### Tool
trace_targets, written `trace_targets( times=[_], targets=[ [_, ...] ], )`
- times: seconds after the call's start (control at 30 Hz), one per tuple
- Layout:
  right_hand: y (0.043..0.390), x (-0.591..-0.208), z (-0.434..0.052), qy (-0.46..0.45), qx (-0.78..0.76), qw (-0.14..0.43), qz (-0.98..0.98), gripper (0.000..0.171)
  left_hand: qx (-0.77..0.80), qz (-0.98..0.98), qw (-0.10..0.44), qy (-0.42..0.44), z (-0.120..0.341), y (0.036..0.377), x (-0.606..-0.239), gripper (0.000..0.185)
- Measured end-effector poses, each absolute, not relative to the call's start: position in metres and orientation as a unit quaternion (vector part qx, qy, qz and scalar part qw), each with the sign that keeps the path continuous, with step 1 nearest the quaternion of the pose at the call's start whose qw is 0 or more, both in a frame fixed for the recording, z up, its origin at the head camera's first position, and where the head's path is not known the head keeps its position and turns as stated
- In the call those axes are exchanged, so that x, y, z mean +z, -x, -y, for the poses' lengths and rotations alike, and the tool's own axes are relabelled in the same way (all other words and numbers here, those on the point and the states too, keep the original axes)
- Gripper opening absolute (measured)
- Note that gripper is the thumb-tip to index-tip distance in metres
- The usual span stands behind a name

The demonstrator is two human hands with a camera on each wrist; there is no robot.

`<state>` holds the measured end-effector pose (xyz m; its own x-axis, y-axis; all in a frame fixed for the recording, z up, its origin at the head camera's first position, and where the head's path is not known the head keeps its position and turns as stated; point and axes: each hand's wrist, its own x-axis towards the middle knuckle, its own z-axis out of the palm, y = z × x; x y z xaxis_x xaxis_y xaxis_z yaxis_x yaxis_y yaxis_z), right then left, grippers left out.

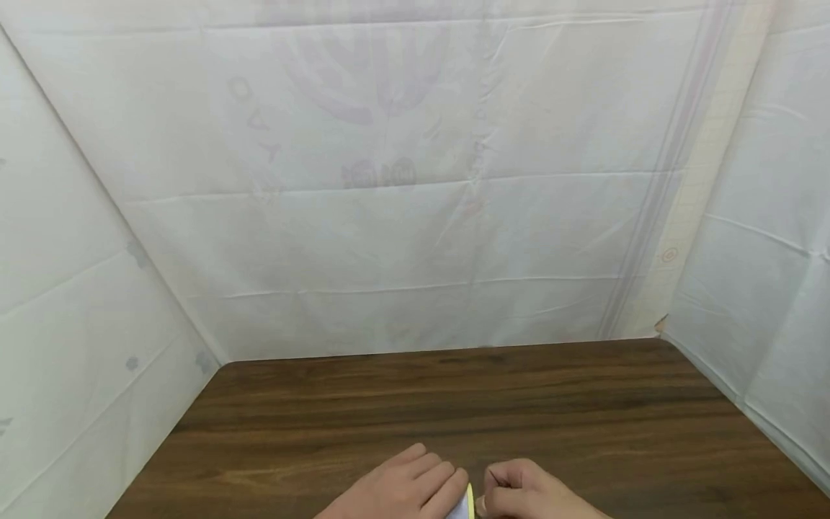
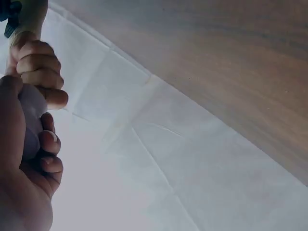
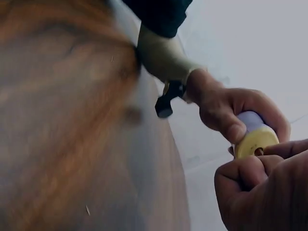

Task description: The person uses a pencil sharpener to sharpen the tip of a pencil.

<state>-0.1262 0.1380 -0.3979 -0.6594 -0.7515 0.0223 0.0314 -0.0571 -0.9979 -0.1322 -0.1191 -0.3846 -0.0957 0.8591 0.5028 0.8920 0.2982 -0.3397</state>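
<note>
My left hand (image 1: 405, 486) grips a lavender, rounded object with a yellow end (image 3: 257, 139), low in the head view. The yellow end has a round hole and faces my right hand. In the left wrist view the lavender body (image 2: 32, 120) sits in the palm with fingers curled round it. My right hand (image 1: 534, 494) is close to the yellow end, fingers curled and thumb bent in a pinch. Something small and brownish (image 3: 259, 151) shows at the hole by its fingertips; most of it is hidden, so its kind is unclear.
A dark brown wood-grain table (image 1: 389, 404) lies under the hands. White cloth sheets (image 1: 389, 238) hang behind it and on both sides, meeting the table's edges. Dark wrist straps with small devices (image 3: 171, 98) are worn on the wrists.
</note>
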Motion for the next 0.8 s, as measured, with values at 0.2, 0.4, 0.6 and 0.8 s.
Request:
trace_targets(
  times=[0.2,0.4,0.6,0.8],
  targets=[
    [0.128,-0.397,-0.139,0.394,-0.595,0.13,-0.688,0.004,-0.138,0.766,0.244,0.578,0.128,0.14,-0.384,0.056],
    [0.134,-0.395,-0.136,0.545,-0.396,-0.198,-0.712,0.017,-0.318,0.785,0.065,0.528,0.129,0.139,-0.379,0.033],
    [0.151,-0.382,-0.127,0.656,-0.173,-0.486,-0.552,0.024,-0.415,0.739,-0.1,0.522,0.124,0.14,-0.38,0.017],
    [0.154,-0.381,-0.125,0.66,-0.13,-0.549,-0.496,0.044,-0.508,0.685,-0.248,0.459,0.119,0.138,-0.389,0.018]
  ],
)
